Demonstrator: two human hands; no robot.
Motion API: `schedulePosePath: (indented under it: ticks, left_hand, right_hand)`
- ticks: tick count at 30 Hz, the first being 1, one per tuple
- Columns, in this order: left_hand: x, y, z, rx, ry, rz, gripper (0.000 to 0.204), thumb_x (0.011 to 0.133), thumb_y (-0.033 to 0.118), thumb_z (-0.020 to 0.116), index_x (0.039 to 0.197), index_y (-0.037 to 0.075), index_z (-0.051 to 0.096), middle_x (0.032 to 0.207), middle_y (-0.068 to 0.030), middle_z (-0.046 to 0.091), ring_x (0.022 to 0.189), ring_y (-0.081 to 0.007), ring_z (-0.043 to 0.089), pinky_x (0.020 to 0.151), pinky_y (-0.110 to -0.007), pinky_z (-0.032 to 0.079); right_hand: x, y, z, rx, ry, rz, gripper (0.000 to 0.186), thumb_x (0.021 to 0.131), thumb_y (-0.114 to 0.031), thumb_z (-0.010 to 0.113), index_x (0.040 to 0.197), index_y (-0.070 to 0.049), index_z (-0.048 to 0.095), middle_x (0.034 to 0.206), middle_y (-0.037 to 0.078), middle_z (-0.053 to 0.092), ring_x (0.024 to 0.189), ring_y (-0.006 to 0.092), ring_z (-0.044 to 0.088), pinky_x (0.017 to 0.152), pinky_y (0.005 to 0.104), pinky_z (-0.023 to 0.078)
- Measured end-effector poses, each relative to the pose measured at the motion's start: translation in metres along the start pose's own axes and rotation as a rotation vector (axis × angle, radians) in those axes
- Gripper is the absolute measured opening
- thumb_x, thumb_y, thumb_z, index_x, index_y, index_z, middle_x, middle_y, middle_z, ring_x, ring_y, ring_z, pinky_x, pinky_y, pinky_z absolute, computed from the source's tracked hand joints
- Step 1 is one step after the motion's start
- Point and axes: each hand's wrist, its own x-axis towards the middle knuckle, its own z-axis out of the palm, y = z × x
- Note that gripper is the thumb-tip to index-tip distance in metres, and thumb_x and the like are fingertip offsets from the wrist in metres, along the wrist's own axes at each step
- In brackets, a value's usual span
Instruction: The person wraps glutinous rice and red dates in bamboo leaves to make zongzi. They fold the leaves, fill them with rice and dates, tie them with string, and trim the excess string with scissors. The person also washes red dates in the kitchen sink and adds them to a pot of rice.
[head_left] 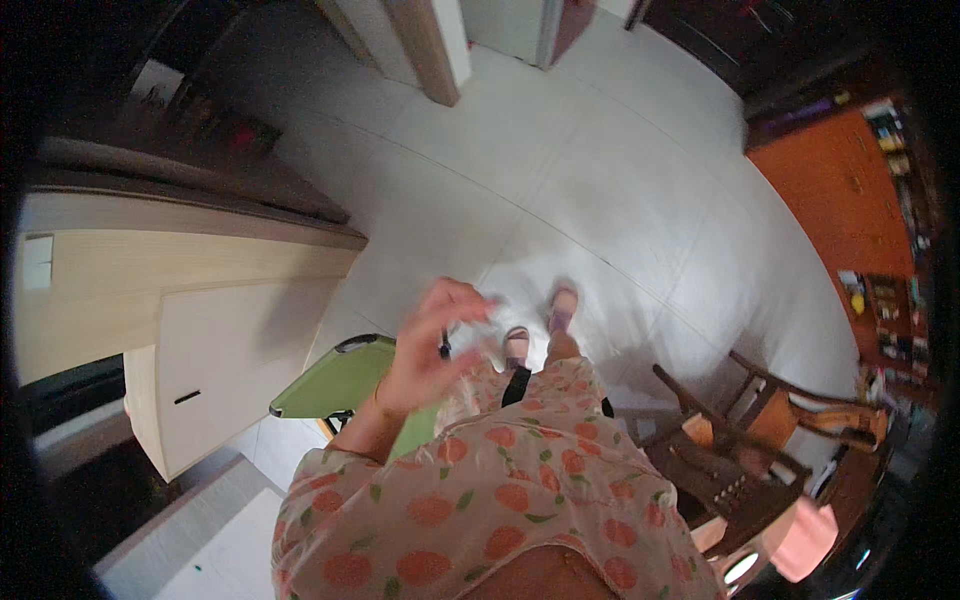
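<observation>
My left hand (430, 345) is raised in front of my body, slightly blurred, its fingers curved and apart with nothing visible held between them. Just beside and behind it is a green flat panel with black corners (318, 385), partly hidden by my arm and patterned clothing (520, 500). A black strap (515, 388) shows at my lap. My right hand does not show.
Pale cabinetry (230, 370) with a dark slot stands at left. Tiled floor (590, 170) stretches ahead toward a door frame (435, 70). Dark wooden chairs (720, 450) with a pink item (805, 535) are at lower right, and an orange-brown cabinet (830, 210) lines the right.
</observation>
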Motion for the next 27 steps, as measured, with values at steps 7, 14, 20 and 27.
schedulePosePath:
  ticks: [7,14,20,27]
  left_hand:
    - [0.129,0.113,-0.055,-0.26,0.286,0.848,0.024,0.082,0.022,0.071,0.102,0.011,0.064,0.094,-0.0038,0.059,0.081,-0.0225,0.054,0.089,-0.049,0.042]
    - [0.218,0.116,-0.135,-0.077,0.546,0.959,0.025,0.083,0.033,0.072,0.096,0.014,0.061,0.091,-0.0018,0.057,0.077,-0.021,0.052,0.083,-0.048,0.043]
    - [0.253,0.071,-0.247,-0.05,0.869,0.831,0.029,0.084,0.042,0.072,0.091,0.017,0.059,0.088,0.0,0.055,0.073,-0.0198,0.049,0.078,-0.048,0.045]
    - [0.33,-0.03,-0.433,0.098,0.713,0.286,0.03,0.078,0.006,0.073,0.106,0.004,0.063,0.096,-0.0094,0.059,0.082,-0.0207,0.056,0.08,-0.038,0.047]
  right_hand:
    - [0.132,-0.123,-0.036,-0.543,-0.154,-0.757,0.032,0.092,-0.032,0.062,0.092,-0.001,0.07,0.072,0.01,0.069,0.058,0.0175,0.066,0.054,0.0347,0.052]
    - [0.243,-0.572,0.059,-0.839,-0.004,-0.924,0.039,0.099,-0.034,0.052,0.1,0.003,0.066,0.084,0.016,0.068,0.08,0.0268,0.065,0.075,0.04,0.052]
    - [0.074,-0.925,0.306,-0.16,-0.496,-1.295,0.02,0.099,-0.018,0.059,0.112,-0.003,0.065,0.097,0.002,0.064,0.086,0.0091,0.057,0.077,0.0257,0.047]
    - [-0.078,-1.148,0.494,0.428,-0.278,-1.791,0.021,0.096,-0.013,0.062,0.115,-0.004,0.061,0.115,0.004,0.062,0.102,0.014,0.058,0.093,0.0298,0.045]
